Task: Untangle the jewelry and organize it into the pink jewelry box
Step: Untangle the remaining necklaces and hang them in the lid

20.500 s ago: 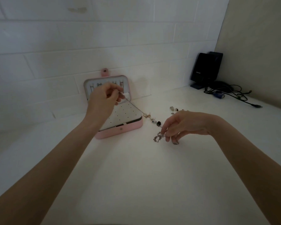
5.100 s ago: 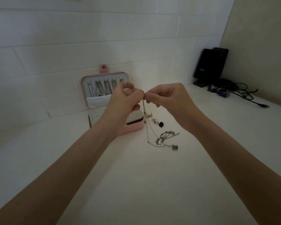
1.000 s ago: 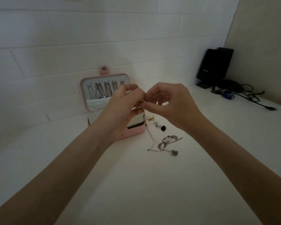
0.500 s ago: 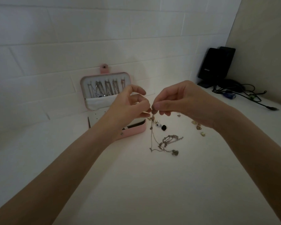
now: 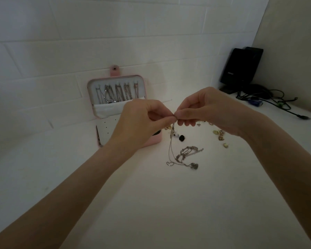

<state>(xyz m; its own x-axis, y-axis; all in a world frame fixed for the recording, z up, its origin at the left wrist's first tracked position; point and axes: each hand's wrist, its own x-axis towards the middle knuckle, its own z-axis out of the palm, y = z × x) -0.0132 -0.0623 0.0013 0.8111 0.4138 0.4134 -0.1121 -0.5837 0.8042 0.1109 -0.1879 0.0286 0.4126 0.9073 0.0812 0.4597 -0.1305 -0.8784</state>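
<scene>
On the white table point(image 5: 151, 203), a thin silver chain necklace with a heart pendant point(image 5: 184, 159) lies partly tangled, its upper end lifted. Above it, the left hand point(image 5: 142, 121) and right hand point(image 5: 210, 108) meet, thumb and forefinger fingers of each pinching that raised end. Small gold-toned earrings point(image 5: 220, 136) and a black bead point(image 5: 181, 138) lie just beyond. Farther back stands the open pink jewelry box point(image 5: 118, 105), chains hanging in its lid, beside a black speaker point(image 5: 241, 67).
</scene>
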